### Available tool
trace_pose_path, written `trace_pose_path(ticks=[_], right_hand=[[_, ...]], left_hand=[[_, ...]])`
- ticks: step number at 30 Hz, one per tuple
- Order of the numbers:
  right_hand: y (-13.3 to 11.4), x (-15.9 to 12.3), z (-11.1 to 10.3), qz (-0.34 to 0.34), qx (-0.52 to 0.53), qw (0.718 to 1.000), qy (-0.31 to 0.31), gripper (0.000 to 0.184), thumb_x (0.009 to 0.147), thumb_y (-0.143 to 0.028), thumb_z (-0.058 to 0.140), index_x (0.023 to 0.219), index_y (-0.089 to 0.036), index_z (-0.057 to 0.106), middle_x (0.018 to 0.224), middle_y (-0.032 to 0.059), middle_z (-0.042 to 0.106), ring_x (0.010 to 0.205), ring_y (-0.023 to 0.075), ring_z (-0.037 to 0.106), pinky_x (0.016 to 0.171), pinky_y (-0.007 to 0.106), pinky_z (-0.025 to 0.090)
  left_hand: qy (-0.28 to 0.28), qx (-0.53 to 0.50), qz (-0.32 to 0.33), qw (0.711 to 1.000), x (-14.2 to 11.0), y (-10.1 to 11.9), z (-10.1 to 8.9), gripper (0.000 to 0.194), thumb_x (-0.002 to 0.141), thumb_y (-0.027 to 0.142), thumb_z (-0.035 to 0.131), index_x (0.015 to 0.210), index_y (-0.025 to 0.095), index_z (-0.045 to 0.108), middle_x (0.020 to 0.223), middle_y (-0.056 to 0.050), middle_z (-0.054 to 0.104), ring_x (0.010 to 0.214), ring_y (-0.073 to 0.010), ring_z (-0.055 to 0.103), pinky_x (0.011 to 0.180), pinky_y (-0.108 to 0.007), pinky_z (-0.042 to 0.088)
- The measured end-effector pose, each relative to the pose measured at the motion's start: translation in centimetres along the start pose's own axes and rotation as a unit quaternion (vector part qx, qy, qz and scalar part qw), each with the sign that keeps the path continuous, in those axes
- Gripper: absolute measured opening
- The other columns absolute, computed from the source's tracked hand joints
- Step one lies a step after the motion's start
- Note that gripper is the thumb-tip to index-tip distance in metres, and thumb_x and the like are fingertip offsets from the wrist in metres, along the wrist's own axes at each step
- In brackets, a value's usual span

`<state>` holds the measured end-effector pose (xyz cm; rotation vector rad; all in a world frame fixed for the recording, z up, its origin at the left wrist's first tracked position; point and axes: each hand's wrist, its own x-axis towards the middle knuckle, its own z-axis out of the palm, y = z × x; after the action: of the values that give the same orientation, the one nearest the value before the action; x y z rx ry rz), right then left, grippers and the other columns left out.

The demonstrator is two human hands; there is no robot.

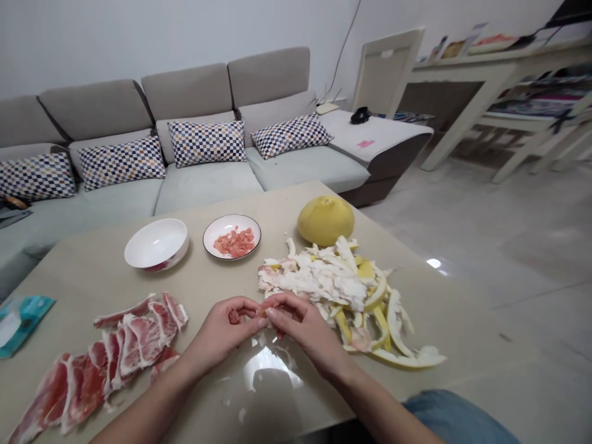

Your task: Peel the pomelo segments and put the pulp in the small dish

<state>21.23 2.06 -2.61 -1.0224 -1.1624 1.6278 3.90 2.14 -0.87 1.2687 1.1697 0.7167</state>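
My left hand [222, 333] and my right hand [300, 330] meet above the table, their fingers pinching a small piece of pink pomelo flesh [261, 311] that is mostly hidden between them. Just right of my right hand lies a heap of white pith and yellow rind [324, 283]. Peeled pink pomelo segments [115, 351] are spread out to my left. A white plate [213, 237] holds pink flesh bits, and a white bowl [156, 243] stands beside it. Behind the heap sits a rounded yellow pomelo piece [326, 221].
The table's glossy beige top [282, 206] reflects light and has its edge close to my arms. A teal tissue packet [23, 324] lies at the left edge. Behind stands a grey sofa [203, 185] with checked cushions; tiled floor lies to the right.
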Motion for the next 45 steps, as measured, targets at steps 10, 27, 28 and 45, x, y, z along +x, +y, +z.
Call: trace_pose_path(ticks=[10, 27, 28, 45], right_hand=[[-0.2, 0.5, 1.1, 0.032, 0.065, 0.996, -0.048, 0.034, 0.071, -0.048, 0.074, 0.080, -0.016, 0.069, 0.067, -0.0002, 0.061, 0.056, 0.0081, 0.052, 0.055, 0.020, 0.046], [-1.8, 20.9, -0.2, -0.042, -0.344, 0.937, 0.045, 0.024, 0.091, -0.031, 0.057, 0.109, -0.015, 0.061, 0.113, 0.0080, 0.062, 0.098, 0.0213, 0.061, 0.085, 0.038, 0.051], [-1.6, 21.5, -0.5, -0.042, -0.366, 0.928, 0.047, 0.026, 0.092, -0.031, 0.056, 0.113, -0.016, 0.059, 0.117, 0.0076, 0.060, 0.099, 0.0213, 0.061, 0.084, 0.040, 0.052], [-0.3, 3.6, 4.3, -0.261, -0.359, 0.896, -0.027, 0.018, 0.083, -0.021, 0.060, 0.101, -0.020, 0.064, 0.086, 0.0029, 0.066, 0.069, 0.0139, 0.059, 0.066, 0.026, 0.048]], left_hand=[[-0.015, 0.033, 0.005, 0.999, -1.1, 0.4, -1.8, 0.034, 0.075, 0.043, 0.069, 0.094, 0.015, 0.072, 0.077, -0.005, 0.069, 0.053, -0.0082, 0.042, 0.045, -0.020, 0.022], [0.153, -0.029, -0.073, 0.985, 15.6, 1.7, -11.8, 0.033, 0.089, 0.031, 0.057, 0.118, 0.016, 0.056, 0.119, -0.009, 0.059, 0.100, -0.0233, 0.061, 0.082, -0.043, 0.053], [0.165, -0.051, -0.075, 0.982, 16.3, 1.6, -11.8, 0.034, 0.089, 0.031, 0.056, 0.120, 0.016, 0.055, 0.121, -0.009, 0.058, 0.102, -0.0236, 0.060, 0.084, -0.044, 0.052], [0.136, -0.531, -0.040, 0.835, 0.9, 0.8, -5.0, 0.023, 0.095, 0.011, 0.038, 0.087, 0.007, 0.060, 0.088, -0.011, 0.068, 0.088, -0.0152, 0.068, 0.084, -0.026, 0.055]])
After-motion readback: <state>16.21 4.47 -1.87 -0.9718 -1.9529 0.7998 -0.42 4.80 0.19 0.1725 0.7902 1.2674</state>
